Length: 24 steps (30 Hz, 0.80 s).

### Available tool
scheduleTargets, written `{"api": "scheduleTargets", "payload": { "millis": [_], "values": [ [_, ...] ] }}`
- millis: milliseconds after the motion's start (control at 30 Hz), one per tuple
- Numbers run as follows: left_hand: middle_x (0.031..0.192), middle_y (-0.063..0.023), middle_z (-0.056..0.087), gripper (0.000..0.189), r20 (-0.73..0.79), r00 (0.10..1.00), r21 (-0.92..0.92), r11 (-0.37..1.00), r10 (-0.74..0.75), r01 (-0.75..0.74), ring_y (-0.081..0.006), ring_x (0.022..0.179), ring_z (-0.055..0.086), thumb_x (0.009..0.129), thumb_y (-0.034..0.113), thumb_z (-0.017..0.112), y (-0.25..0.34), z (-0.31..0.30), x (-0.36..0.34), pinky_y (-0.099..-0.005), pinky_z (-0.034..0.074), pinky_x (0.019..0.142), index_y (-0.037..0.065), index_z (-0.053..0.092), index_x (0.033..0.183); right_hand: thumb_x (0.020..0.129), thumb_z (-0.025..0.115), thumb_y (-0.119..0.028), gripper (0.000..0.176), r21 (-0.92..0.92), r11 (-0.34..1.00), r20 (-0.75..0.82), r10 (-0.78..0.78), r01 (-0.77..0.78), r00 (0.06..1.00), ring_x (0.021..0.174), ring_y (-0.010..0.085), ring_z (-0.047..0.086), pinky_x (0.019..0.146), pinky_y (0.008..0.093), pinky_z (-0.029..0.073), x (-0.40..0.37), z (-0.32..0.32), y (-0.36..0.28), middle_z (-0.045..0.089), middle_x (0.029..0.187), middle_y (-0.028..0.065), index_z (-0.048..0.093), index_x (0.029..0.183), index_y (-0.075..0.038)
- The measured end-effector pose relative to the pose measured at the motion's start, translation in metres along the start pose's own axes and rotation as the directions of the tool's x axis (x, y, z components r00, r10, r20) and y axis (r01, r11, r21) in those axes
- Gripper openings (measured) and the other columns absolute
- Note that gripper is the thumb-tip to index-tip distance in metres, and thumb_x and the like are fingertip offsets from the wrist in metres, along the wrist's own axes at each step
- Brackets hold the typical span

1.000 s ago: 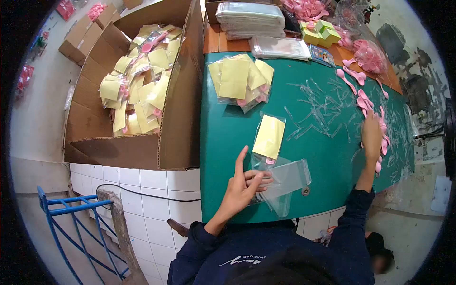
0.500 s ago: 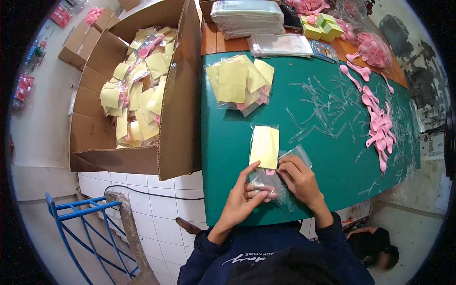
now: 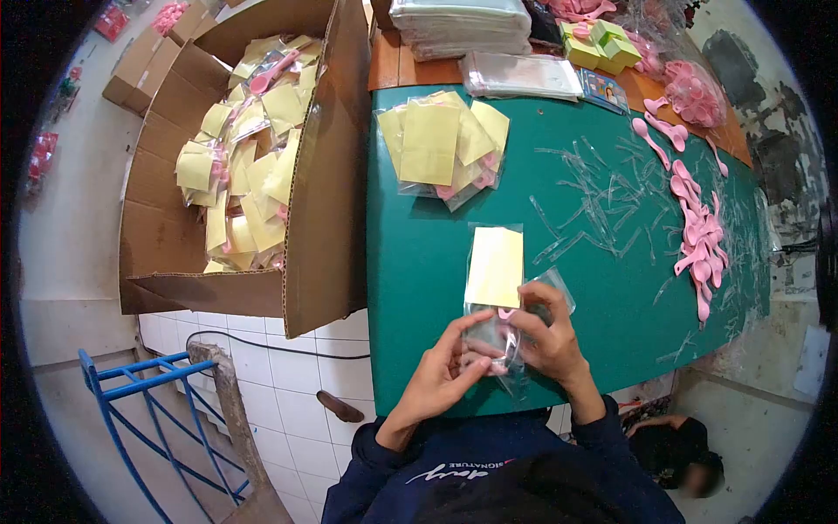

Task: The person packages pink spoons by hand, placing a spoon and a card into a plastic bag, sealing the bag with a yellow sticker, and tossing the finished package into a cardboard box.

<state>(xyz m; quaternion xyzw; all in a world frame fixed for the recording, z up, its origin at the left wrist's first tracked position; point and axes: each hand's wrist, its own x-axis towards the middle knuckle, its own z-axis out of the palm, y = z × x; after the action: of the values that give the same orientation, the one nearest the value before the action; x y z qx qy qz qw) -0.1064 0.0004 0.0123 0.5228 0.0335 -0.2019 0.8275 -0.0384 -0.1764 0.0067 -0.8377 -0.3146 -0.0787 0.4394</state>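
Observation:
A clear plastic bag [image 3: 489,330] with a yellow card [image 3: 494,269] in its upper part lies on the green table in front of me. A bit of pink shows just below the card, partly hidden by my fingers. My left hand [image 3: 441,371] grips the lower part of the bag between thumb and fingers. From the other side, my right hand [image 3: 552,342] pinches the bag near the card's lower right corner. Another clear plastic piece [image 3: 560,286] sticks out beyond the right hand. Farther up lies a pile of bagged yellow cards [image 3: 429,144] with pink spoons.
A cardboard box [image 3: 325,201] of similar packs stands at left. Pink spoons [image 3: 698,236] and thin clear strips [image 3: 602,201] are scattered at right. Stacked plastic bags [image 3: 461,28] and yellow-green blocks [image 3: 602,48] sit at the back. Another person [image 3: 676,450] is low at right.
My left index finger has slid off the card's lower edge onto the plastic below. My right fingers have shifted and now touch the card's lower right corner. The view has tilted slightly.

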Motion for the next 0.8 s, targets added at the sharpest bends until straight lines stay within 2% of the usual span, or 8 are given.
{"api": "scheduleTargets", "payload": {
  "millis": [133, 233, 267, 367, 400, 500, 700, 800],
  "values": [
    [0.098, -0.0166, 0.063, 0.050, 0.056, 0.998, -0.177, 0.983, -0.032, 0.041, -0.0202, 0.083, 0.065, 0.090, -0.001, 0.047, 0.019, -0.009, -0.007, -0.0297, 0.051, 0.077, 0.004, 0.025, 0.135, 0.065, 0.071, 0.004, 0.029, 0.041, 0.999, 0.041, -0.016, 0.014, 0.999, 0.088, 0.0247, 0.059, 0.074, 0.0323, 0.052, -0.004, -0.006, 0.008, 0.052, 0.107, 0.0139, 0.061, 0.090, -0.006],
    [0.099, -0.0145, 0.063, 0.043, -0.105, 0.981, 0.354, 0.928, 0.164, -0.117, -0.0197, 0.087, 0.064, 0.089, -0.001, 0.049, 0.010, -0.018, 0.001, -0.0294, 0.053, 0.074, 0.002, 0.031, 0.128, 0.065, 0.073, 0.002, 0.026, 0.186, 0.979, 0.040, 0.071, -0.077, 0.997, 0.088, 0.0216, 0.059, 0.074, 0.0314, 0.052, -0.005, -0.008, 0.008, 0.050, 0.110, 0.0136, 0.062, 0.087, -0.006],
    [0.096, -0.0108, 0.062, 0.029, -0.154, 0.958, 0.378, 0.910, 0.244, -0.171, -0.0184, 0.085, 0.064, 0.086, -0.001, 0.055, 0.010, -0.009, 0.004, -0.0281, 0.053, 0.070, 0.001, 0.046, 0.114, 0.065, 0.073, 0.002, 0.025, 0.216, 0.972, 0.055, 0.086, -0.096, 0.995, 0.088, 0.0209, 0.059, 0.075, 0.0312, 0.052, -0.003, -0.012, 0.005, 0.050, 0.111, 0.0133, 0.062, 0.086, -0.005],
    [0.090, -0.0091, 0.061, 0.018, -0.026, 0.962, 0.669, 0.720, 0.271, -0.184, -0.0142, 0.080, 0.061, 0.082, -0.003, 0.059, 0.014, -0.010, 0.009, -0.0253, 0.051, 0.067, 0.001, 0.055, 0.100, 0.064, 0.075, 0.001, 0.024, 0.280, 0.948, 0.088, 0.129, -0.149, 0.988, 0.089, 0.0188, 0.058, 0.074, 0.0295, 0.050, -0.005, -0.020, 0.005, 0.048, 0.113, 0.0125, 0.062, 0.083, -0.004],
    [0.089, -0.0073, 0.060, 0.007, -0.118, 0.952, 0.628, 0.764, 0.281, -0.147, -0.0122, 0.079, 0.059, 0.080, -0.002, 0.062, 0.012, -0.006, 0.011, -0.0246, 0.050, 0.064, -0.001, 0.058, 0.086, 0.064, 0.076, 0.001, 0.023, 0.295, 0.940, 0.097, 0.145, -0.168, 0.985, 0.089, 0.0181, 0.057, 0.073, 0.0288, 0.050, -0.007, -0.022, 0.005, 0.047, 0.114, 0.0122, 0.062, 0.082, -0.003],
    [0.089, -0.0080, 0.060, 0.010, -0.134, 0.944, 0.610, 0.776, 0.301, -0.160, -0.0125, 0.081, 0.059, 0.080, -0.003, 0.062, 0.005, -0.004, 0.012, -0.0245, 0.051, 0.065, -0.001, 0.058, 0.088, 0.067, 0.073, 0.003, 0.020, 0.314, 0.920, 0.131, 0.202, -0.233, 0.971, 0.088, 0.0169, 0.059, 0.076, 0.0297, 0.051, -0.012, -0.029, 0.005, 0.047, 0.113, 0.0114, 0.061, 0.083, -0.002],
    [0.094, -0.0103, 0.057, 0.019, -0.153, 0.939, 0.560, 0.810, 0.309, -0.175, -0.0140, 0.084, 0.061, 0.075, -0.003, 0.066, -0.007, 0.000, 0.008, -0.0243, 0.052, 0.070, -0.001, 0.057, 0.092, 0.070, 0.069, 0.007, 0.017, 0.680, 0.547, 0.220, 0.483, -0.488, 0.847, 0.097, 0.0150, 0.056, 0.080, 0.0274, 0.049, -0.024, -0.023, -0.003, 0.045, 0.113, 0.0115, 0.061, 0.084, 0.001],
    [0.106, -0.0137, 0.053, 0.031, -0.043, 0.970, 0.633, 0.758, 0.238, -0.158, -0.0215, 0.097, 0.058, 0.072, 0.004, 0.072, -0.005, -0.005, 0.006, -0.0305, 0.052, 0.077, 0.003, 0.057, 0.098, 0.071, 0.068, 0.007, 0.017, 0.640, 0.586, 0.267, 0.436, -0.497, 0.859, 0.102, 0.0154, 0.053, 0.082, 0.0266, 0.048, -0.022, -0.027, -0.004, 0.043, 0.114, 0.0119, 0.062, 0.085, 0.001]
  ]
}}
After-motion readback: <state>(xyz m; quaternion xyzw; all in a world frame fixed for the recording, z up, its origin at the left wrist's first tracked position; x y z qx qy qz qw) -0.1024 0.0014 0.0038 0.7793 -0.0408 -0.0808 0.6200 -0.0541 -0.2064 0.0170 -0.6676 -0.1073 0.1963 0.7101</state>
